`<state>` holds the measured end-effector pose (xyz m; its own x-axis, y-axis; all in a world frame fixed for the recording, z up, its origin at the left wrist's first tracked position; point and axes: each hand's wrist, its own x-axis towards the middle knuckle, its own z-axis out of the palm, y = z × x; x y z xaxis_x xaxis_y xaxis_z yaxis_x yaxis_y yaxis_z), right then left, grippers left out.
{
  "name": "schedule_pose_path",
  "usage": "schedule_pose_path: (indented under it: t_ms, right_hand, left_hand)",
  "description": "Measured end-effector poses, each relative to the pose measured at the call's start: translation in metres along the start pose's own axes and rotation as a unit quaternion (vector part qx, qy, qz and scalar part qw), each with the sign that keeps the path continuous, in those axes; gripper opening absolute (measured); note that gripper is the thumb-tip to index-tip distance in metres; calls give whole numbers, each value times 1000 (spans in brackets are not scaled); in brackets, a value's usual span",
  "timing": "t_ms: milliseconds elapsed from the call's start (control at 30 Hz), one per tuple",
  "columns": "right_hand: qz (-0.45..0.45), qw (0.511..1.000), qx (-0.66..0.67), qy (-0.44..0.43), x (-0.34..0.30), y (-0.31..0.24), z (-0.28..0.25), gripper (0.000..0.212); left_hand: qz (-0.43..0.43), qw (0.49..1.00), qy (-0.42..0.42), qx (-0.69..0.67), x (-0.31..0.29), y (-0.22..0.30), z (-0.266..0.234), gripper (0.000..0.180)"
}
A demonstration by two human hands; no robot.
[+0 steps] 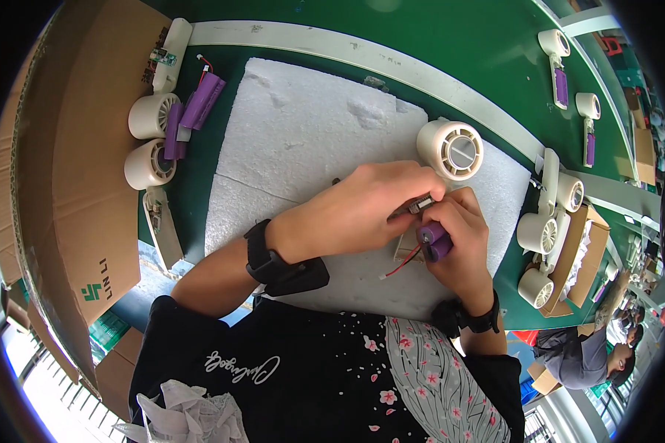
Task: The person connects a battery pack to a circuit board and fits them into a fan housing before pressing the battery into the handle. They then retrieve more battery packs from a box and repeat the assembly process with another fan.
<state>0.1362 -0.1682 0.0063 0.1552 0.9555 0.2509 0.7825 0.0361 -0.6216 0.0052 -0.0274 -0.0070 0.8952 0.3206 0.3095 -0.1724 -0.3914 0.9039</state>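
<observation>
My left hand [366, 203] reaches across the white foam board [288, 111], its fingers pinched on a small dark circuit board [421, 204] with a pale component on it. Close beside it my right hand [462, 232] is closed around a purple battery pack [436, 241] of joined cells. A red and black wire lead [399, 267] trails from the pack toward my body. Just beyond the hands lies a cream handheld fan [451, 150], its round slotted head showing. Part of a cream handle shows beneath my hands; the rest is covered.
At left, more cream fan parts [152, 116] and purple batteries [202, 102] lie beside a tall cardboard box [81, 162]. Other fans [538, 233] and an opened small carton [578, 262] stand at right. A pale rail [332, 40] crosses the green bench. Another person [584, 358] sits at far right.
</observation>
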Motion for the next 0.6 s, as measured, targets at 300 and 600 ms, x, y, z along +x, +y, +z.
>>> schedule_pose_path:
  t_ms: [300, 600]
  right_hand:
    - [28, 990, 16, 140, -8, -2, 1, 36]
    - [6, 995, -6, 95, -6, 4, -2, 35]
  left_hand:
    - [-58, 997, 20, -40, -4, 3, 7, 47]
    - [-39, 997, 63, 16, -5, 1, 15, 46]
